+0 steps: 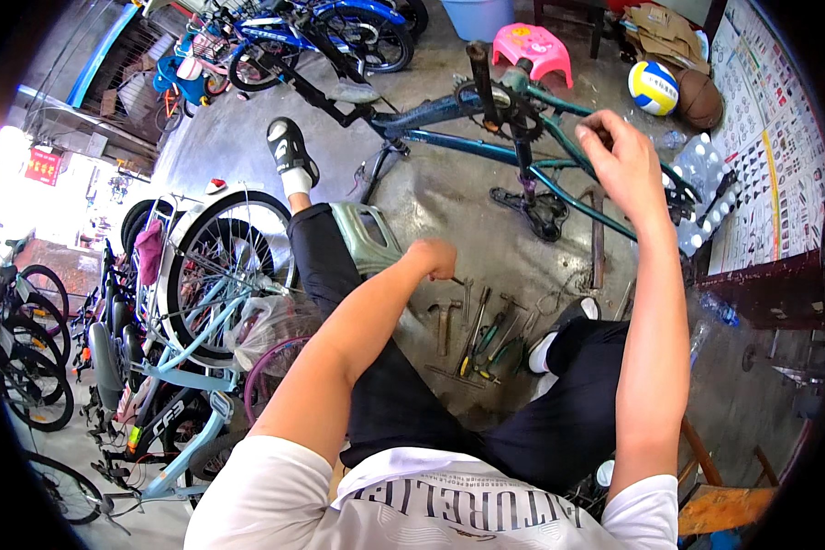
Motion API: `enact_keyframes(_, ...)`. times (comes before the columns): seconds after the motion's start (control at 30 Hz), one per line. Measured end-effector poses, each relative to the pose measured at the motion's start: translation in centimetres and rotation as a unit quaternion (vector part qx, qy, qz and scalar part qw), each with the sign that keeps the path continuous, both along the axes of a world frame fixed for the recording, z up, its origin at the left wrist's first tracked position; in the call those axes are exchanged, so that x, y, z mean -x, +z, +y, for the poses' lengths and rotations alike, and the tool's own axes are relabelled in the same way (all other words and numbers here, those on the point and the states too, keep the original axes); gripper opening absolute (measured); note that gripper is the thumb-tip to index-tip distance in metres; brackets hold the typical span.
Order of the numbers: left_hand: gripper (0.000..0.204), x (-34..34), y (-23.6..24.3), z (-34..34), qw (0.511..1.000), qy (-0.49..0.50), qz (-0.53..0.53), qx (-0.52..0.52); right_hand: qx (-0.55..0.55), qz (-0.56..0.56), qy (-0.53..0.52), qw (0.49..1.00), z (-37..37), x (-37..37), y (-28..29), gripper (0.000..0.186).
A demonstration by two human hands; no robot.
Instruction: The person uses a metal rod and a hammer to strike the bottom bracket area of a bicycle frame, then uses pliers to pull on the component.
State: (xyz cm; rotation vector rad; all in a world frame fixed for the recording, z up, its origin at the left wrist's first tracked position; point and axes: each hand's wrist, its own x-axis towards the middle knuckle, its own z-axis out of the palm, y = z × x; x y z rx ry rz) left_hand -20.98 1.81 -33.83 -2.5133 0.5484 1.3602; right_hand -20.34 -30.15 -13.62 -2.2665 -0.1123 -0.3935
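Note:
A dark teal bicycle frame (440, 136), without wheels, lies across the far middle and right. Its crank (482, 81) and chainring show near the far end of the tubes. My right hand (621, 163) is over the rear tubes, fingers curled round them; its fingertips are partly hidden. My left hand (434, 259) is closed in a fist beside a pale green plastic stool (365, 236). What it holds, if anything, is hidden. Close by on the floor lie a hammer (444, 325), pliers (491, 332), a long-handled cutter (476, 335) and several other tools.
Parked bicycles crowd the left, including a light blue one (192, 362) with a white-fendered wheel. A pink stool (533, 53), a volleyball (653, 88) and a basketball (699, 99) stand far right. Bottles in plastic wrap (704, 174) lie near the poster wall. My legs flank the tools.

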Motion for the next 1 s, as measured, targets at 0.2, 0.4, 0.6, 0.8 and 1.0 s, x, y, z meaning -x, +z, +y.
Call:
enact_keyframes(0.2,0.03,2.2,0.4,2.9,0.997,0.058,-0.037,0.035,0.048,-0.042,0.001,0.998,-1.4,-0.5,-2.4,0.034)
enact_keyframes(0.4,0.044,10.5,-1.0,6.5,0.952,0.267,-0.096,0.115,0.026,-0.062,-0.024,0.997,-0.7,0.6,-1.3,0.024)
enact_keyframes(0.6,0.045,16.3,-10.0,6.1,0.788,0.556,-0.134,0.23,0.05,-0.093,-0.005,0.994,0.5,-0.3,-0.6,0.026)
enact_keyframes(0.8,0.037,19.7,-17.1,4.7,0.817,0.55,-0.156,0.081,-0.022,-0.041,0.012,0.999,-0.6,-1.8,0.1,0.029)
enact_keyframes(1.0,0.039,22.1,-21.4,3.9,0.891,0.452,-0.003,-0.033,0.026,-0.143,0.012,0.989,1.0,1.5,0.5,0.029)
